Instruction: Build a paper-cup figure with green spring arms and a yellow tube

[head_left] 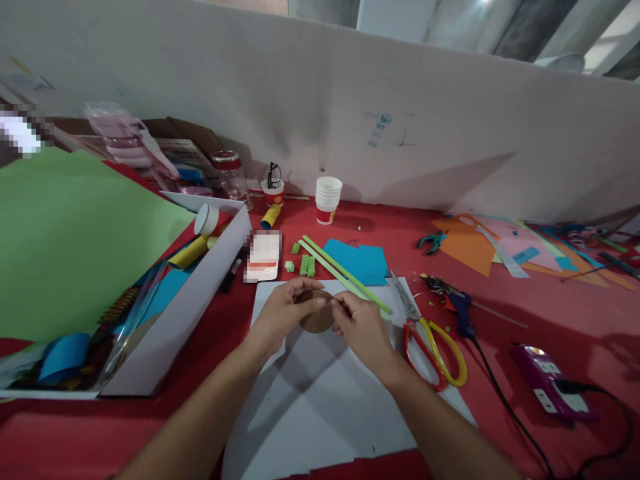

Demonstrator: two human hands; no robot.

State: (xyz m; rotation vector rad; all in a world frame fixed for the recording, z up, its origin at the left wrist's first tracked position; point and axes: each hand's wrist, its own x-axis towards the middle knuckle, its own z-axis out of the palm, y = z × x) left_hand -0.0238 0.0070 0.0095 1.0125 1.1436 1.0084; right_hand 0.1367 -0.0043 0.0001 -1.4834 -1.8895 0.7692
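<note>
A round brown cardboard disc (318,321) is between my hands, over a white sheet (330,413). My left hand (287,310) is closed on its left side, with thumb and fingers reaching over the top. Fingertips of my right hand (363,327) are pinched together at the disc's right edge; whatever they hold is too small to make out. Just beyond the hands lie light green strips (345,273), small folded green pieces (307,265) and blue paper (357,261). Scissors (425,340) with red and yellow handles rest partly opened, right of my right hand.
A glue gun (463,312) and its cord lie on the right, near a purple power strip (550,383). Stacked paper cups (328,199) stand by the back wall. A white box (185,313) of craft materials fills the left. Pliers (431,242) and coloured papers (467,247) lie back right.
</note>
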